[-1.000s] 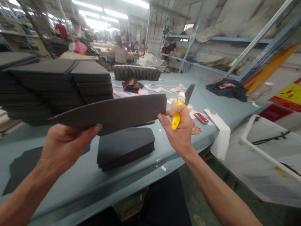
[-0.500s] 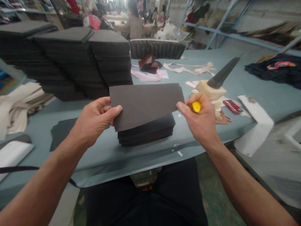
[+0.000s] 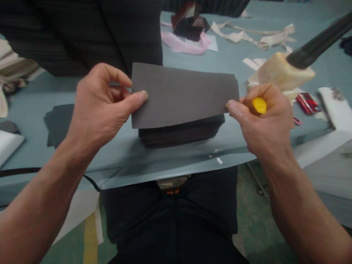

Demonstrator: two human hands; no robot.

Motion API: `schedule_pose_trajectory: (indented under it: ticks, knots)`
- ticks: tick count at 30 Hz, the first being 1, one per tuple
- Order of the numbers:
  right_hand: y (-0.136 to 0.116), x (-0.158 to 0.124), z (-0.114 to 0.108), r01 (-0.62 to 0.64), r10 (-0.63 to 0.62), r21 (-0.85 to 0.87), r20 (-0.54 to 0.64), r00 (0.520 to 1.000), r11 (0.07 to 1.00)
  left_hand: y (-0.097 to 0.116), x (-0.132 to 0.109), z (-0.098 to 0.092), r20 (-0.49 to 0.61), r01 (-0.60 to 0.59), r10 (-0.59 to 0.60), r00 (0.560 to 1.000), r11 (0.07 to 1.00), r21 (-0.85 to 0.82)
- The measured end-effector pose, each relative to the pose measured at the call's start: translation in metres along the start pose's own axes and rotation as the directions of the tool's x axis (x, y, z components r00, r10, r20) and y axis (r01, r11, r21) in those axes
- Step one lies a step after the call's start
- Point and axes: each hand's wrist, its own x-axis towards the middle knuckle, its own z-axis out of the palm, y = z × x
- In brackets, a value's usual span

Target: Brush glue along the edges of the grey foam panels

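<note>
Head view: left hand (image 3: 100,106) pinches the left short edge of a dark grey sheet (image 3: 181,95), thumb on the near face and fingers behind. Right hand (image 3: 265,119) is clenched around a yellow handle (image 3: 259,105) while its thumb and forefinger nip the sheet's right edge. The sheet hangs level between both hands, just above a low stack of like-cut dark pieces (image 3: 180,134) resting on the blue-grey table (image 3: 176,157).

Handling, as judged: the sheet looks thin, light and moderately stiff, since it spans hand to hand without sagging. Its matte face should give good friction. Holding it at the two short edges keeps it flat; a one-sided grip would probably let it droop.

Beyond the right hand, a dark tapered shaft (image 3: 319,40) stands in a cream-coloured block (image 3: 277,71). A taller pile of dark sheets (image 3: 82,33) occupies the far left.

Containers: none is visible. A small red item (image 3: 307,102) and pale strips (image 3: 255,36) lie loose on the table.
</note>
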Motion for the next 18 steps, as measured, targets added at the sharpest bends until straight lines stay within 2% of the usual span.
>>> schedule_pose_trajectory:
  ticks: [6, 10, 18]
  knots:
    - [0.005, -0.003, -0.001, 0.092, -0.09, -0.04, 0.027, 0.996, 0.995, 0.001, -0.01, 0.001, 0.091, -0.086, 0.075, 0.993, 0.988, 0.13]
    - [0.005, -0.005, -0.001, 0.067, -0.065, -0.067, 0.023, 0.998, 0.996, -0.003, -0.013, 0.001, 0.088, -0.102, 0.082, 0.993, 0.962, 0.255]
    - [0.003, -0.007, -0.002, 0.078, -0.075, -0.057, 0.056, 0.996, 0.995, -0.013, -0.008, -0.005, 0.1, -0.082, 0.054, 0.994, 0.951, 0.297]
